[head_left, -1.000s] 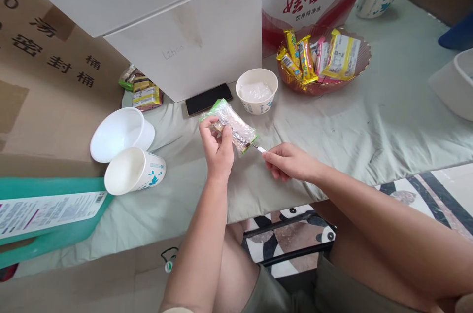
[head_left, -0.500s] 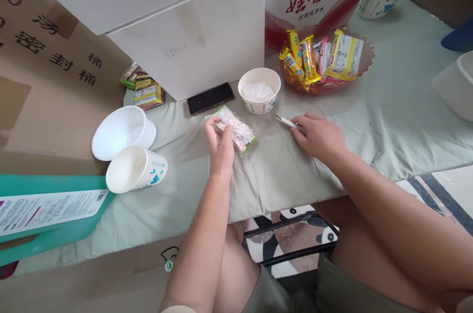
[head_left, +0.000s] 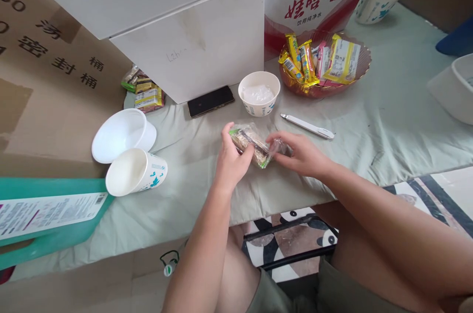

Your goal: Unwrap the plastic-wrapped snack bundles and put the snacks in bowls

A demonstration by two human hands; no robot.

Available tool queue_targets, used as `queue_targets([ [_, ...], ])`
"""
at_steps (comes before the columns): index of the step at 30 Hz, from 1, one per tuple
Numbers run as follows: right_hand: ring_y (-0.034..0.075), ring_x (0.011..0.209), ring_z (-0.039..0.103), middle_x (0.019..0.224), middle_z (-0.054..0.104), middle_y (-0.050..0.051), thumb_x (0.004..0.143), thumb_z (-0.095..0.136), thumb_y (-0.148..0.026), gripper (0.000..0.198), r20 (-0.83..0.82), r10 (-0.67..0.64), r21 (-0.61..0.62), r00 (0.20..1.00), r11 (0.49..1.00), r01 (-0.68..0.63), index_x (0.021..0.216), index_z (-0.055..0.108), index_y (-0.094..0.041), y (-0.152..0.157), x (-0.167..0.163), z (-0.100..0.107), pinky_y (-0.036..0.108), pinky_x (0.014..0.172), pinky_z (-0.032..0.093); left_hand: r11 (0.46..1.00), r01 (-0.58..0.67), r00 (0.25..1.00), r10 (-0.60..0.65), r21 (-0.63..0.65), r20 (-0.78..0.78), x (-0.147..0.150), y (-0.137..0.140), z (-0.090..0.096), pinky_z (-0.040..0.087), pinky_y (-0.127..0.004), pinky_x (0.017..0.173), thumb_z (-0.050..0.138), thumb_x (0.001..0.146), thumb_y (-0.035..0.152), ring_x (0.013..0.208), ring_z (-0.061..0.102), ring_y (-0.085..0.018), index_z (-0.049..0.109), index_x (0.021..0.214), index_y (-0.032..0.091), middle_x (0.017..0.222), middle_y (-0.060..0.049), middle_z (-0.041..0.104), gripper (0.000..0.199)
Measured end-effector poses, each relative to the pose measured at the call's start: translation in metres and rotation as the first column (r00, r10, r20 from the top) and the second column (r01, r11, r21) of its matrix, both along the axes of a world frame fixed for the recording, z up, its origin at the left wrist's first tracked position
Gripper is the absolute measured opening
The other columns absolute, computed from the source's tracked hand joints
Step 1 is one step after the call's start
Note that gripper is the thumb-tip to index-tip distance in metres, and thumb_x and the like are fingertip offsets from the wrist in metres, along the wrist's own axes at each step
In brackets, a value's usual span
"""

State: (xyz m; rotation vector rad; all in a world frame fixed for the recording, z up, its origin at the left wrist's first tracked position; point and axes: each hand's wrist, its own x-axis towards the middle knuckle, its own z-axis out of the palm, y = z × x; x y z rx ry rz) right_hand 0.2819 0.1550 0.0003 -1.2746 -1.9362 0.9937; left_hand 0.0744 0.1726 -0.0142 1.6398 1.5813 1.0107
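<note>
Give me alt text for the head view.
Left hand holds a clear-wrapped snack packet; right hand touches its end. Beyond them are a slim white cutter, a smartphone, a paper cup and a reddish bowl of packaged snacks.

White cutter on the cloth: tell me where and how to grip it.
Probably best pinched on its broad body near the right end, coming down from the right: the white cutter lies flat with nothing on top, and its narrow dark tip points left towards the paper bowl.
</note>
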Motion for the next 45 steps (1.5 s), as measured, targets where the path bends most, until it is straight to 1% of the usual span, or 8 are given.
queue_targets([
  [5, 0.018, 0.086, 0.065, 0.091, 0.068, 0.006, 0.074, 0.047, -0.003, 0.019, -0.054, 0.250, 0.163, 0.967, 0.957, -0.239, 0.074, 0.055, -0.021, 0.000, 0.002, 0.002, 0.029, 0.077, 0.048, 0.995, -0.090, 0.975, 0.098, 0.048, -0.198, -0.010, 0.010, 0.010, 0.040, -0.049, 0.113, 0.076, 0.072, 0.023, 0.137, 0.047, -0.032, 0.054, 0.134, 0.027, 0.144, -0.014, 0.048, 0.066],
  [10, 0.018, 0.093, 0.065, 0.100, 0.069, 0.008, 0.072, 0.046, 0.000, 0.022, -0.043, 0.292, 0.144, 0.956, 0.948, -0.283, 0.069, 0.054, -0.021, -0.001, 0.005, 0.001, 0.031, 0.082, 0.050, 0.998, -0.033, 0.994, 0.028, -0.048, -0.109, -0.021, 0.020, 0.011, 0.050, -0.034, 0.085, 0.062, 0.082, 0.027, 0.086, 0.065, -0.020, 0.070, 0.088, 0.020, 0.088, -0.004, 0.070, 0.013],
  [17, 0.024, 0.096, 0.065, 0.102, 0.068, 0.008, 0.071, 0.051, -0.007, 0.016, 0.015, -0.194, 0.249, 0.981, 0.951, 0.184, 0.067, 0.058, -0.022, 0.012, 0.033, -0.010, 0.040, 0.088, 0.050, 0.949, -0.281, 0.917, 0.310, -0.142, 0.253, -0.036, 0.027, 0.013, 0.037, -0.023, 0.053, 0.061, 0.071, 0.028, 0.054, 0.050, -0.011, 0.061, 0.068, 0.019, 0.058, 0.004, 0.054, 0.010],
  [22, 0.026, 0.092, 0.064, 0.097, 0.066, 0.010, 0.080, 0.047, -0.014, 0.019, 0.020, -0.588, 0.194, 0.809, 0.796, 0.573, 0.082, 0.063, -0.023, 0.019, 0.043, -0.010, 0.041, 0.080, 0.051, 0.930, -0.306, 0.895, 0.354, -0.204, 0.273, -0.036, 0.029, 0.014, 0.039, -0.022, 0.052, 0.059, 0.065, 0.026, 0.055, 0.050, -0.010, 0.056, 0.065, 0.019, 0.058, 0.005, 0.051, 0.008],
  [25, 0.027, 0.097, 0.063, 0.105, 0.066, 0.013, 0.087, 0.047, -0.021, 0.019, -0.022, -0.660, 0.262, 0.751, 0.721, 0.641, 0.100, 0.061, -0.023, 0.017, 0.040, -0.005, 0.042, 0.080, 0.051, 0.914, -0.356, 0.870, 0.400, -0.193, 0.287, -0.036, 0.031, 0.014, 0.040, -0.021, 0.053, 0.059, 0.067, 0.026, 0.059, 0.054, -0.010, 0.058, 0.076, 0.019, 0.069, 0.003, 0.056, 0.012],
  [31, 0.028, 0.100, 0.062, 0.101, 0.068, 0.011, 0.090, 0.056, -0.032, 0.019, 0.231, -0.380, 0.459, 0.896, 0.854, 0.244, 0.107, 0.063, -0.024, 0.007, 0.020, -0.003, 0.043, 0.088, 0.043, 0.972, -0.228, 0.971, 0.222, 0.054, 0.093, -0.036, 0.026, 0.010, 0.051, -0.025, 0.076, 0.075, 0.068, 0.022, 0.100, 0.061, -0.017, 0.061, 0.113, 0.027, 0.125, -0.007, 0.055, 0.047],
  [38, 0.031, 0.109, 0.062, 0.122, 0.068, 0.015, 0.093, 0.051, -0.030, 0.035, 0.403, -0.356, 0.420, 0.843, 0.890, 0.176, 0.127, 0.058, -0.023, 0.007, 0.010, -0.014, 0.046, 0.094, 0.033, 0.972, -0.217, 0.970, 0.225, -0.089, 0.093, -0.040, 0.027, 0.005, 0.042, -0.023, 0.057, 0.070, 0.073, 0.023, 0.057, 0.052, -0.009, 0.063, 0.100, 0.022, 0.078, 0.003, 0.060, 0.028],
  [45, 0.027, 0.092, 0.067, 0.086, 0.075, 0.007, 0.093, 0.046, -0.022, 0.020, 0.375, -0.352, 0.417, 0.858, 0.890, 0.183, 0.094, 0.066, -0.022, 0.005, 0.009, -0.010, 0.046, 0.094, 0.032, 0.989, -0.122, 0.992, 0.125, -0.078, 0.031, -0.051, 0.017, 0.005, 0.048, -0.026, 0.067, 0.071, 0.076, 0.035, 0.067, 0.059, -0.013, 0.073, 0.088, 0.018, 0.087, -0.003, 0.067, 0.020],
])
